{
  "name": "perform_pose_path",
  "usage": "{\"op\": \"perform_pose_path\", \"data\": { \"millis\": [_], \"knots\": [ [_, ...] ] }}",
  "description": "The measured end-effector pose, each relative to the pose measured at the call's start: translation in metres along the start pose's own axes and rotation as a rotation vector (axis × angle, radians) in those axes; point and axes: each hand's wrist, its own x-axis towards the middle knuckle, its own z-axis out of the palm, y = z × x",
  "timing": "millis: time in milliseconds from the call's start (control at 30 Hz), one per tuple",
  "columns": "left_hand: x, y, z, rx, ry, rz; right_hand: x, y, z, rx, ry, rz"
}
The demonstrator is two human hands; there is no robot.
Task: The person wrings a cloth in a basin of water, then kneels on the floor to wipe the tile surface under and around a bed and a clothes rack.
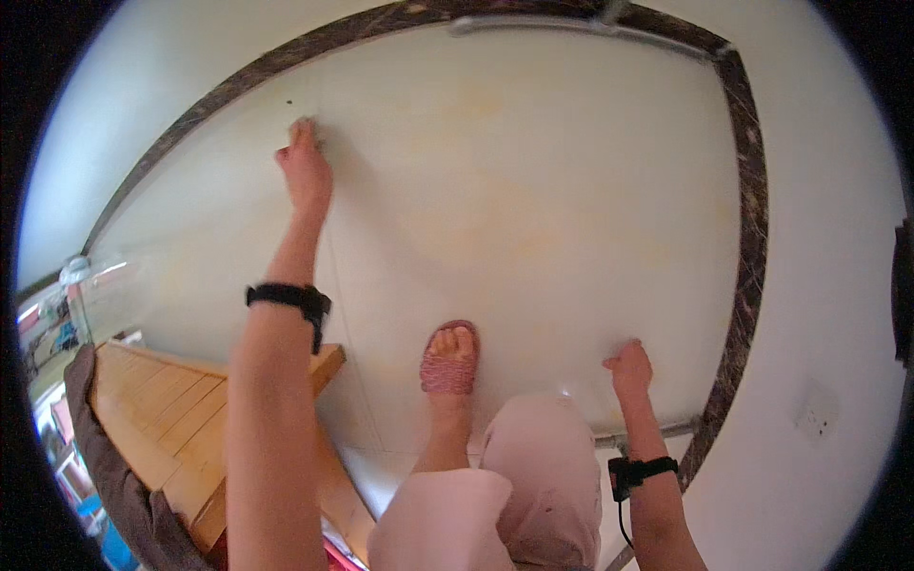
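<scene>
two hands (307,176) (632,371), clear container (107,293) far left

I saw a pale, shiny tiled floor (571,190) with yellow patches. On it were a tiny dark speck (289,102) and a pink woven open-toed slipper (447,375) with a foot (460,343) inside.

The floor (571,190) is cream, faintly blotched with yellow; its border (752,190), mottled dark brown; the sandal (447,374), pink; the trousers (543,443), paler pink.
</scene>
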Motion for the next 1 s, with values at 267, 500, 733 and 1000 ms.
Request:
{"op": "perform_pose_path", "data": {
  "millis": [267,500,733,1000],
  "knots": [
    [-0.173,0.151,-0.01,-0.413,-0.785,0.366,-0.002,0.01,0.0,-0.089,-0.008,0.067],
    [-0.074,-0.036,-0.06,-0.187,-0.142,-0.498,0.0,-0.022,-0.015,-0.159,-0.092,-0.015],
    [-0.179,0.091,-0.063,-0.196,-0.271,0.181,0.018,-0.114,-0.057,-0.086,0.0,-0.368],
    [-0.227,0.012,-0.043,0.029,-0.272,0.071,0.065,-0.114,-0.059,-0.139,0.038,-0.385]
  ]
}}
